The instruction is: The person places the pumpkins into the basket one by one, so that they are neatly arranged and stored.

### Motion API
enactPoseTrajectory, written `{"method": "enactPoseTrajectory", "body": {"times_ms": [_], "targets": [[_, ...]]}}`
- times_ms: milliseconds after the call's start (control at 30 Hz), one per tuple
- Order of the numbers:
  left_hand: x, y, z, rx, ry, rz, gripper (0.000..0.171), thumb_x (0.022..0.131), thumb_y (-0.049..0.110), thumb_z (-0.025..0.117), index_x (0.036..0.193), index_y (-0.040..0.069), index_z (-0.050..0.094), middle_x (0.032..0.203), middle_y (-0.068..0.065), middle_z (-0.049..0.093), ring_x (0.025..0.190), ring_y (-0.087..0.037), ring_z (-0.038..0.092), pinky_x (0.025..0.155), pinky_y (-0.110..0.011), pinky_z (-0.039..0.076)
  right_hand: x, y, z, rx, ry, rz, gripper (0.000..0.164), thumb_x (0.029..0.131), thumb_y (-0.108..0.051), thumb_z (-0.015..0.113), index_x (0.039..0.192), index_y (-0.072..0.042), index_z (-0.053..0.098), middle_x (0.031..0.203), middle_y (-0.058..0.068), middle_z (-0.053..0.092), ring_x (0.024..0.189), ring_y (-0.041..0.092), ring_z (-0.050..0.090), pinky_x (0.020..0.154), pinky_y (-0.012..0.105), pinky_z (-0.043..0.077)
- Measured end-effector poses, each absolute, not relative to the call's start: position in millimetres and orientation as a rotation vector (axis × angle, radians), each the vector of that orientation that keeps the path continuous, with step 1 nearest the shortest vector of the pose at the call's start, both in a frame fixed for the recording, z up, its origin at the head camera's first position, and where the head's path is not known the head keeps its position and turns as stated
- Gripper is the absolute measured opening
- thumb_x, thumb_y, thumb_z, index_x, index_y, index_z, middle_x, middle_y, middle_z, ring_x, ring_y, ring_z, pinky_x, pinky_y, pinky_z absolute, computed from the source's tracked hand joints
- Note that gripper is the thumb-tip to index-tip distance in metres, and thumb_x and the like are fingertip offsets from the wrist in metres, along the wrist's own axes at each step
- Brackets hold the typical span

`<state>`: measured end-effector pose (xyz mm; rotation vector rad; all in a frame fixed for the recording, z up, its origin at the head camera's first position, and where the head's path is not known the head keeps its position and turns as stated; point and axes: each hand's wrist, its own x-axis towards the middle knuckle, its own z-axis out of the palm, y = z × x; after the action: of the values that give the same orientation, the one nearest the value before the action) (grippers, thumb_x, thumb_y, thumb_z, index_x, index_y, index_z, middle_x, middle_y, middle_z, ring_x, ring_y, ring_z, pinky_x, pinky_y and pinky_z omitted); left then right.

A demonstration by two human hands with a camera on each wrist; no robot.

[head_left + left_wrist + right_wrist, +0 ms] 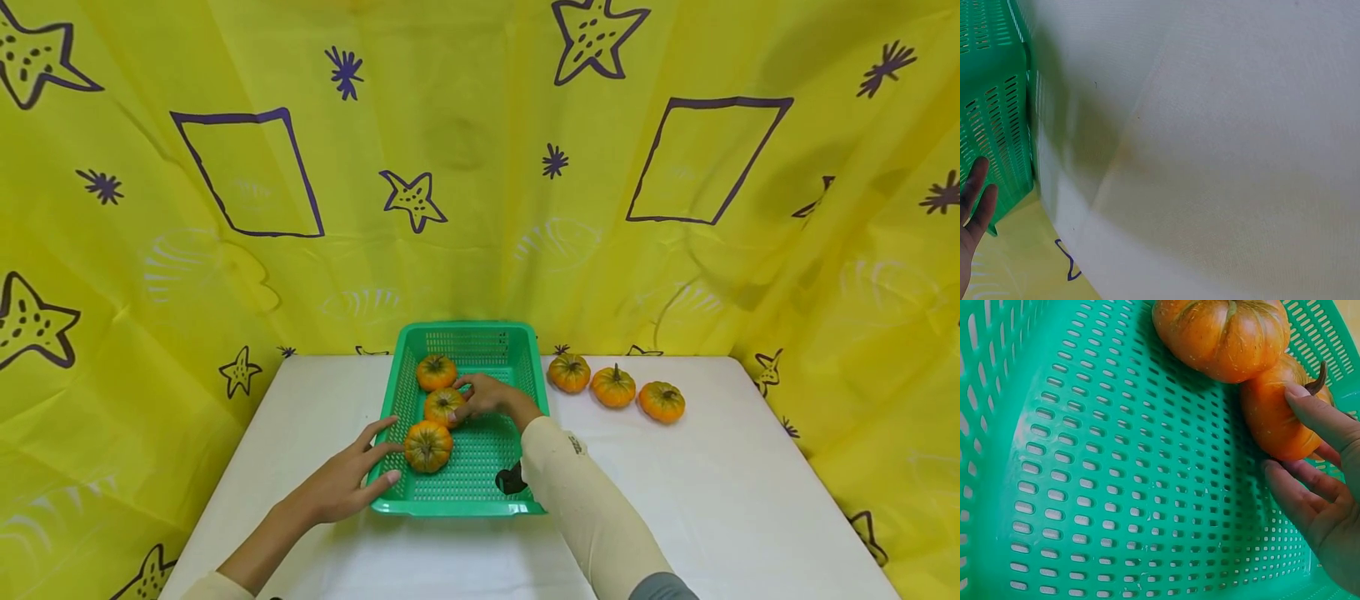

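A green plastic basket [457, 507] stands on the table, with three small orange pumpkins in a row along its left side. My right hand [491, 395] reaches in and grips the middle pumpkin [441, 404]; the right wrist view shows the thumb [1319, 412] on top near the stem and the other fingers at its side. That pumpkin touches the near pumpkin [428, 447], while the far pumpkin [437, 372] sits toward the back. My left hand [341, 485] is at the basket's left rim, fingers spread, with fingertips close to the near pumpkin.
Three more pumpkins lie on the white table [750, 517] right of the basket: a left one [569, 373], a middle one [613, 387] and a right one [662, 402]. A yellow patterned curtain [480, 250] hangs around the back and sides. A dark object [511, 480] shows beside the right sleeve.
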<state>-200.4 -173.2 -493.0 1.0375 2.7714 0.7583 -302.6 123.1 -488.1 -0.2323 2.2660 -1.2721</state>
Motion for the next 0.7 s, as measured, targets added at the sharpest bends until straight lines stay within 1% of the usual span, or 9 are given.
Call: {"method": "enactPoseTrajectory", "body": {"times_ms": [133, 300, 533, 700], "targets": [[-200.5, -173.0, -493.3, 1.061, 2.788, 0.757, 0.042, 0.103, 0.043, 0.053, 0.137, 0.019, 0.059, 0.163, -0.005, 0.027, 0.128, -0.039, 0.056, 0.094, -0.057, 0.052, -303.3, 122.2, -488.4, -0.241, 2.288, -1.238, 0.063, 0.087, -0.013, 0.079, 0.142, -0.003, 0.049, 0.130, 0.022, 0.057, 0.106, 0.029, 0.064, 0.085, 0.039, 0.058], [-200.4, -172.9, -493.6, 1.068, 2.796, 0.757, 0.041, 0.102, 0.043, 0.054, 0.136, 0.020, 0.060, 0.163, -0.005, 0.028, 0.128, -0.039, 0.057, 0.094, -0.057, 0.052, -303.8, 121.2, -488.3, -0.242, 2.288, -1.226, 0.065, 0.087, -0.014, 0.079, 0.143, -0.004, 0.049, 0.134, 0.023, 0.057, 0.108, 0.028, 0.065, 0.088, 0.038, 0.057], [-201.1, -172.9, -493.6, 1.056, 2.780, 0.760, 0.042, 0.103, 0.044, 0.053, 0.137, 0.020, 0.059, 0.163, -0.005, 0.027, 0.128, -0.039, 0.057, 0.094, -0.058, 0.052, -305.2, 119.1, -489.5, -0.265, 2.272, -1.236, 0.065, 0.087, -0.012, 0.079, 0.144, -0.002, 0.050, 0.135, 0.025, 0.057, 0.106, 0.028, 0.067, 0.088, 0.037, 0.057], [-201.0, -172.5, -493.4, 1.058, 2.781, 0.762, 0.042, 0.103, 0.044, 0.053, 0.137, 0.020, 0.059, 0.163, -0.005, 0.027, 0.127, -0.039, 0.058, 0.093, -0.058, 0.052, -306.2, 117.7, -491.7, -0.249, 2.282, -1.245, 0.062, 0.086, -0.012, 0.079, 0.140, -0.002, 0.050, 0.133, 0.025, 0.058, 0.104, 0.028, 0.067, 0.086, 0.037, 0.058]]}}
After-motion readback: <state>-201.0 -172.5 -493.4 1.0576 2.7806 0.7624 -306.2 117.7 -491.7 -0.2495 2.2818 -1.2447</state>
